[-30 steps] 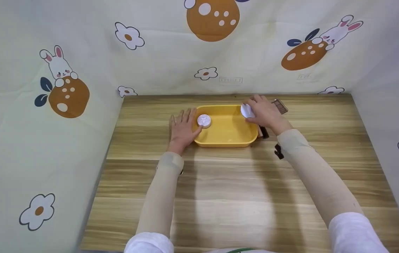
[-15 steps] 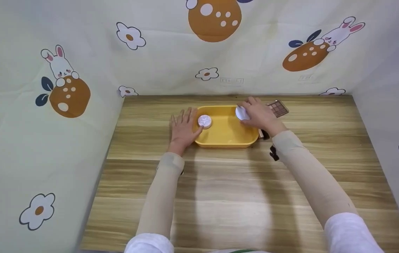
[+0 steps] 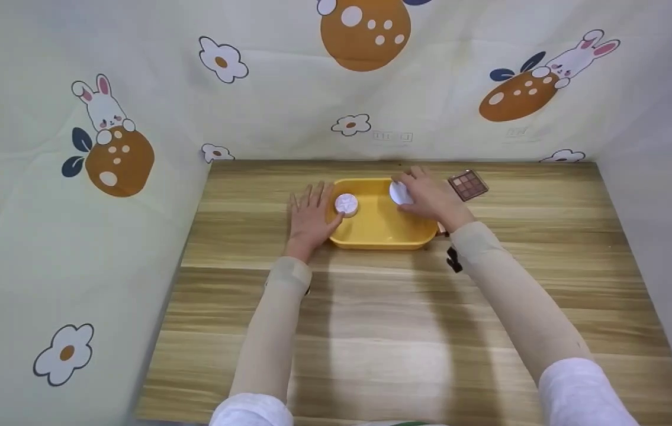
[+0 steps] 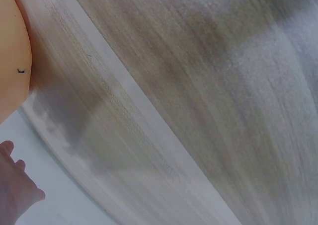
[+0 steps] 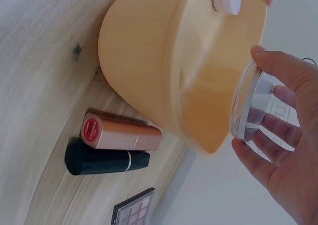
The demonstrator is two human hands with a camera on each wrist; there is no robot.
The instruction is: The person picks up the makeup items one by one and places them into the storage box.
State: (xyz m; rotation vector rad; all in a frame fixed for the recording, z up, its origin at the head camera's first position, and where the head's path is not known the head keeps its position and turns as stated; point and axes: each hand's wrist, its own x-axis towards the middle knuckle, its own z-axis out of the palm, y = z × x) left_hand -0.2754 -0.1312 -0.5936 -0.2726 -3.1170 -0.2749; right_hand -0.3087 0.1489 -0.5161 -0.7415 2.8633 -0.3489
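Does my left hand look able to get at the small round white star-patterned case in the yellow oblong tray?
Likely yes: the left hand, fingers spread, lies at the left end of the yellow tray, thumb tip right by the round white case, and nothing visible stands between them.

Bright and fairly even in the head view, right around the yellow tray (image 3: 383,245). Flaring into a broad pale glare (image 3: 386,355) on the desk (image 3: 596,284), this side of the tray, flanked by two soft-edged shadows (image 3: 312,337). Over to the left wrist view: hazy, grainy, washed out, bowing the desk's edge near the tray. Crisper in the right wrist view, catching glints on the clear container (image 5: 244,101) at the tray, smearing the desk's grain beside it.
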